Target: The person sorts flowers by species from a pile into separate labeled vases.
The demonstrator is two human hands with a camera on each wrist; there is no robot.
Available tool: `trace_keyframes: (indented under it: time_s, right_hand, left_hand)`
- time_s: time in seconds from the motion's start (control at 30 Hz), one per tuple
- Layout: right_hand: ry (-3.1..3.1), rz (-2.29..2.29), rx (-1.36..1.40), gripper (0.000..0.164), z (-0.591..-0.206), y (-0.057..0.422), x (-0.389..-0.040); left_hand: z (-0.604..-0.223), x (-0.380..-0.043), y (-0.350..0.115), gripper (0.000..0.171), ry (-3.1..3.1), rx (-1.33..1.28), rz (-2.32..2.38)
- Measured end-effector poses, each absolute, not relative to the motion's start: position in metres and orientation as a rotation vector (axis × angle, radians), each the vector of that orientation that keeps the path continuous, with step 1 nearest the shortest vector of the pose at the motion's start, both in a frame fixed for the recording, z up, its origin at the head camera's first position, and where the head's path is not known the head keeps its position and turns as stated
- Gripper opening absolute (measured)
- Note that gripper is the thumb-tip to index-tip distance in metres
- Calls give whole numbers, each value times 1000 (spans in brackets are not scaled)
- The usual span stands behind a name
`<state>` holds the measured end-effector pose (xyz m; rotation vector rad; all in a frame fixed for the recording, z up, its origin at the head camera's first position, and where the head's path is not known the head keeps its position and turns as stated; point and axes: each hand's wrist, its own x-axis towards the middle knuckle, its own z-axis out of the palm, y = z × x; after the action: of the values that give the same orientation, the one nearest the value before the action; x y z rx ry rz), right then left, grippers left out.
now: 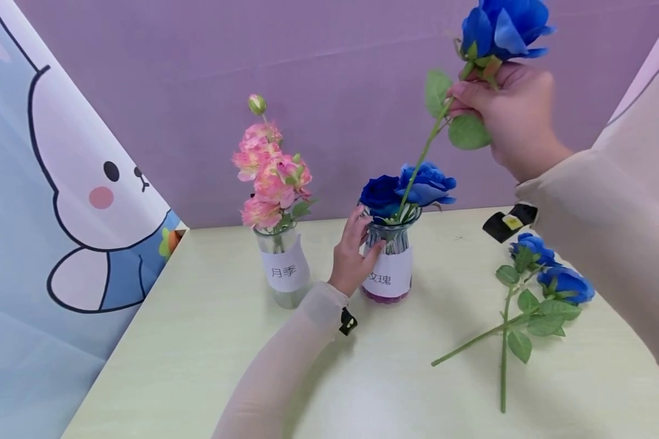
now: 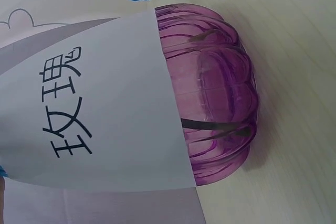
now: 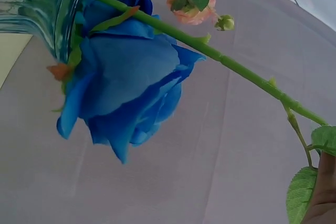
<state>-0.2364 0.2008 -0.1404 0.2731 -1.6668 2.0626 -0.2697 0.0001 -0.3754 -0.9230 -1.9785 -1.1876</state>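
Pinched by my right hand (image 1: 518, 110) is the stem of a blue rose (image 1: 506, 30), raised high at the upper right. Its green stem (image 3: 236, 72) slants down to the mouth of a ribbed glass vase (image 1: 398, 241); its lower end is hidden among the blooms. My left hand (image 1: 356, 253) grips that vase's left side near the rim. Two blue roses (image 1: 381, 196) (image 1: 425, 183) stand in it. A white paper label (image 2: 115, 108) with Chinese characters wraps the vase above its purple base (image 2: 223, 87).
Left of this vase, another labelled glass vase (image 1: 292, 299) holds pink flowers (image 1: 274, 177). Two blue roses (image 1: 565, 285) lie with crossed stems on the right of the pale table (image 1: 170, 378). A purple cloth (image 1: 198, 110) hangs behind, a cartoon-printed sheet (image 1: 22, 305) at left.
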Motion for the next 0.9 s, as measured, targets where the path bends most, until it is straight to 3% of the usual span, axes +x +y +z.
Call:
trace_keyframes:
  time_s: [0.27, 0.5, 0.9]
  right_hand:
    - [-1845, 1932, 322, 11, -149, 185, -243]
    - [-2113, 1714, 351, 21, -172, 172, -245]
    - [-2024, 1886, 400, 22, -189, 170, -249]
  left_hand:
    - [-378, -271, -3, 49, -1978, -920, -1200]
    - [-380, -272, -3, 48, -1945, -951, -1191]
    - [-381, -274, -4, 50, -1932, -958, -1169]
